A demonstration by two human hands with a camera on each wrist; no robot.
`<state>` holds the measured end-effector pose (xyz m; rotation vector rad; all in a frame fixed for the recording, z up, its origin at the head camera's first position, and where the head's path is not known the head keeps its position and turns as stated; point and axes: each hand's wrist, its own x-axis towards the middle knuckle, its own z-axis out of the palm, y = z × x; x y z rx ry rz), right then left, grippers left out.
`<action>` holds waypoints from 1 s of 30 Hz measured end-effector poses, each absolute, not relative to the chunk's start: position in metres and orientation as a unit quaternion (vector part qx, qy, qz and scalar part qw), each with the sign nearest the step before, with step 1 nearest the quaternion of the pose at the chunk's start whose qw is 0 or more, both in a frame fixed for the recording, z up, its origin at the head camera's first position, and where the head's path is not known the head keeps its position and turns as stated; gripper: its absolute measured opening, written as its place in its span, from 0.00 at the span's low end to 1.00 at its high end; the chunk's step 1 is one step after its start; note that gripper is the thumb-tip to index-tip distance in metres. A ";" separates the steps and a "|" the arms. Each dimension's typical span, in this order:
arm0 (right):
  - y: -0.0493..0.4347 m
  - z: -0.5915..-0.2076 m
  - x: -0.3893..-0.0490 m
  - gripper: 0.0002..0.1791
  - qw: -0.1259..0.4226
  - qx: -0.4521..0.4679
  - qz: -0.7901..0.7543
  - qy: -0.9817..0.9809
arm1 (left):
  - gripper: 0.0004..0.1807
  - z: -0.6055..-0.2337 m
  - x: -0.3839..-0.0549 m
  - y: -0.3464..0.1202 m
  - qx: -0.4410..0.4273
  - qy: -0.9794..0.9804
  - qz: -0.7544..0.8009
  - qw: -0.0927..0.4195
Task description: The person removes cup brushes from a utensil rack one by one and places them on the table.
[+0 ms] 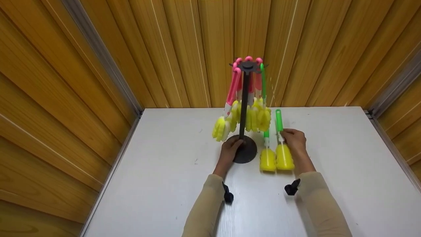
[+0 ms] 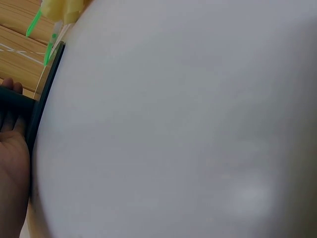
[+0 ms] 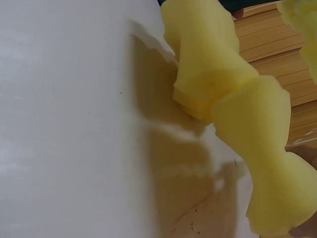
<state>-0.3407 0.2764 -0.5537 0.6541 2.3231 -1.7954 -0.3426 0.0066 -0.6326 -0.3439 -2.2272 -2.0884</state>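
A black stand point(image 1: 243, 108) rises from a round base, and several pink-handled sponge brushes point(image 1: 233, 87) hang from hooks at its top. One green-handled sponge brush point(image 1: 263, 84) hangs on its right side. My left hand point(image 1: 228, 149) grips the pole low down, just over the base; in the left wrist view, fingers wrap behind the dark pole point(image 2: 15, 99). With my right hand point(image 1: 296, 141) I pinch a second green-handled brush point(image 1: 284, 158) near its white neck. Beside it on the left is another green-handled brush point(image 1: 267, 161), its handle partly hidden. Both yellow sponge heads point(image 3: 262, 139) fill the right wrist view.
The white table point(image 1: 164, 184) reaches back to a wood-panelled wall point(image 1: 197, 49). More panelling with metal edge strips stands at left and right. Hanging yellow sponges overhang the base area, close to the right hand's brushes.
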 end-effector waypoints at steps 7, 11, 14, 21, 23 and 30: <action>0.278 -0.557 -0.337 0.28 0.059 0.212 -0.599 0.770 | 0.15 -0.632 -0.345 0.006 -0.111 -0.729 -0.674 0.038; 0.276 -0.568 -0.333 0.27 0.060 0.219 -0.604 0.764 | 0.13 -0.634 -0.345 0.007 -0.115 -0.733 -0.669 0.039; 0.274 -0.575 -0.333 0.26 0.071 0.225 -0.603 0.762 | 0.13 -0.635 -0.344 0.007 -0.115 -0.737 -0.665 0.039; 0.267 -0.581 -0.335 0.26 0.074 0.216 -0.587 0.776 | 0.13 -0.632 -0.342 0.008 -0.110 -0.729 -0.675 0.036; 0.265 -0.581 -0.335 0.26 0.073 0.212 -0.580 0.783 | 0.13 -0.631 -0.341 0.008 -0.107 -0.728 -0.677 0.033; 0.263 -0.581 -0.338 0.25 0.065 0.180 -0.546 0.816 | 0.15 -0.632 -0.342 0.008 -0.099 -0.733 -0.673 0.029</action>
